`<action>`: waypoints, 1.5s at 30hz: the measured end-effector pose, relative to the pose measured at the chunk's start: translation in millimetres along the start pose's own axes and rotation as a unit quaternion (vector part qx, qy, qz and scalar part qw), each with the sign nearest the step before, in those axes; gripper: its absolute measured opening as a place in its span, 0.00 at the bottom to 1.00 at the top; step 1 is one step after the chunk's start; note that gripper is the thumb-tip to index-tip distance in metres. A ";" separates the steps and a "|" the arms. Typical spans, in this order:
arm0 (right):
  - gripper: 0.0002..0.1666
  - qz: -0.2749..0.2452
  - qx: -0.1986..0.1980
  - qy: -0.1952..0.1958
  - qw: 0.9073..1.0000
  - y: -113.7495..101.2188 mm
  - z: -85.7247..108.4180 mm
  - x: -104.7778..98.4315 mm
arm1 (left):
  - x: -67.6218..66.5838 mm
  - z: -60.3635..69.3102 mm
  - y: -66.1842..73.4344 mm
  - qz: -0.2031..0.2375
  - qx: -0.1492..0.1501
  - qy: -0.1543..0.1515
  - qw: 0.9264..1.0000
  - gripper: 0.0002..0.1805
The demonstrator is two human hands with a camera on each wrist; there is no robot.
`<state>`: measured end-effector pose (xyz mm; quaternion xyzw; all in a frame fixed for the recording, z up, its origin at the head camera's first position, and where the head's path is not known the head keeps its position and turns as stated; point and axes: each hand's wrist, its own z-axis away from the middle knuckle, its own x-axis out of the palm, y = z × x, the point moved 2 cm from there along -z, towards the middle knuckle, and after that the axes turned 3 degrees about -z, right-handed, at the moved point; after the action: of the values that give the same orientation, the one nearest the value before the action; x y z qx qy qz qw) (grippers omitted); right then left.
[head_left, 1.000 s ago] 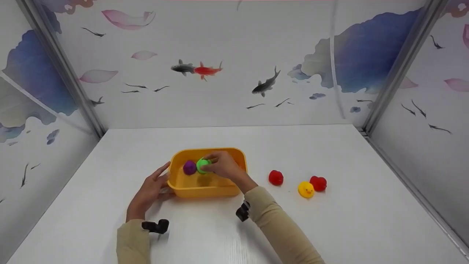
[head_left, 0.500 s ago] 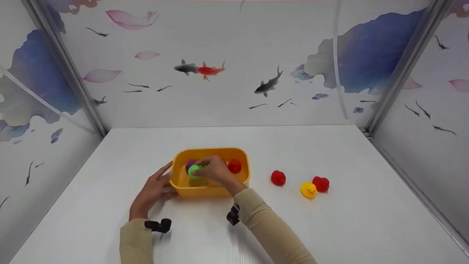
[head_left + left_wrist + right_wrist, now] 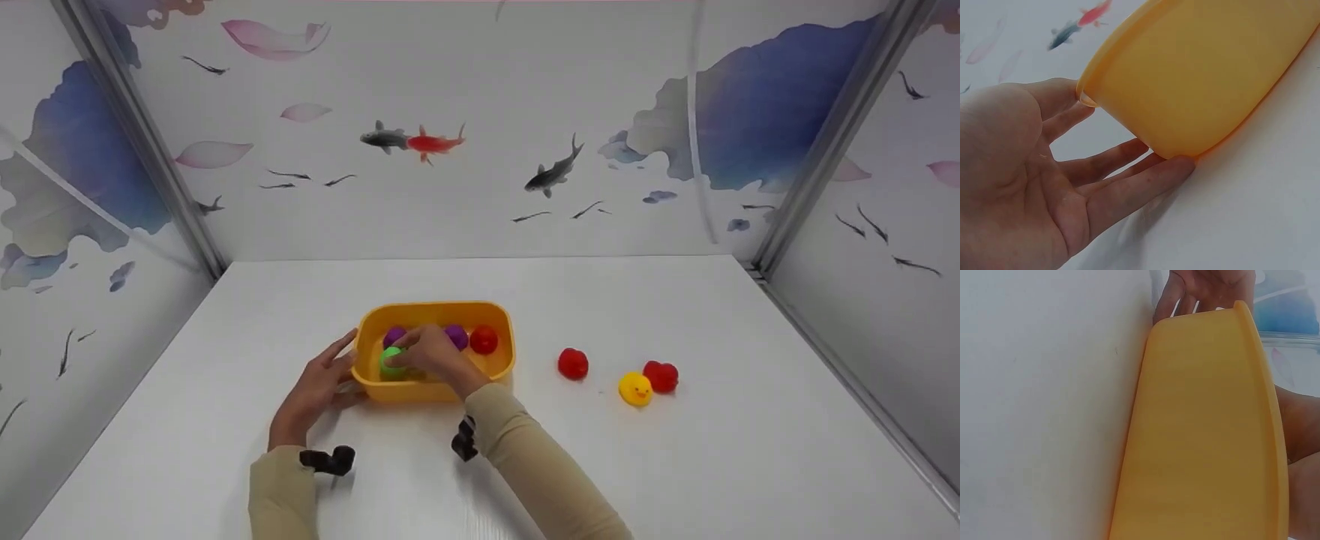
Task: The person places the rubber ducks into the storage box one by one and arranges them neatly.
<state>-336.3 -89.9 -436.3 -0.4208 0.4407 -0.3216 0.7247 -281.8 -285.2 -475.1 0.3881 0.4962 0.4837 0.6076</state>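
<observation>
In the head view my right hand (image 3: pixel 437 355) reaches into a yellow plastic bin (image 3: pixel 420 391) and pinches a green ball (image 3: pixel 391 364) low by the near left corner. A purple ball (image 3: pixel 395 335) lies behind it. To the right of the hand are another purple ball (image 3: pixel 456 336) and a red ball (image 3: pixel 484 340). My left hand (image 3: pixel 316 386) touches the bin's left end, its fingers nearly straight. The left wrist view shows those fingers (image 3: pixel 1140 188) against the rim and lower wall. In the right wrist view the bin wall hides my right fingertips.
On the white table (image 3: pixel 675 465), right of the bin, lie a red rounded toy (image 3: pixel 573 364), a yellow toy duck (image 3: pixel 636 389) and a second red toy (image 3: pixel 661 376) touching or close behind the duck. Printed panels (image 3: pixel 465 210) stand along the back and sides.
My right hand has moved left and toward the near side of the bin with the green ball. The red ball and right-hand purple ball have come into view. The left hand stays at the bin.
</observation>
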 end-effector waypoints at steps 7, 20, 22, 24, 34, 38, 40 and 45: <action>0.11 -0.001 0.023 -0.001 1.000 1.6 -1.4 6.1 | 1.4 -0.3 0.1 -0.015 -0.006 -0.002 1.000 0.31; 0.12 0.038 -0.008 0.008 0.999 -2.1 2.6 7.4 | 2.4 -1.7 -2.2 -0.013 -0.007 0.001 1.000 0.31; 0.13 0.049 -0.014 0.009 0.999 -2.7 3.8 5.6 | 3.2 -2.4 -2.8 -0.006 -0.003 -0.004 1.000 0.31; 0.13 0.060 -0.018 0.009 0.998 -3.9 5.0 2.9 | 3.9 -2.5 -2.9 0.000 -0.001 -0.006 1.000 0.30; 0.13 0.044 -0.057 0.013 0.997 -21.3 21.9 -28.5 | -1.1 -0.9 -0.6 -0.017 -0.011 0.003 1.000 0.31; 0.12 0.012 -0.106 0.005 0.994 -20.8 39.1 -44.6 | -1.5 -0.9 -0.5 -0.023 -0.010 0.001 1.000 0.32; 0.12 0.008 -0.127 0.004 0.992 -18.4 48.0 -52.6 | -1.4 -0.7 -1.1 -0.024 -0.009 -0.001 1.000 0.32; 0.14 -0.017 -0.156 0.011 0.988 -11.2 64.0 -75.7 | 0.8 0.3 0.1 -0.020 -0.008 -0.002 1.000 0.32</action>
<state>-309.8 -10.5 -382.0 -0.5326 0.4865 -0.2661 0.6395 -281.5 -284.4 -475.1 0.3746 0.4987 0.4745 0.6212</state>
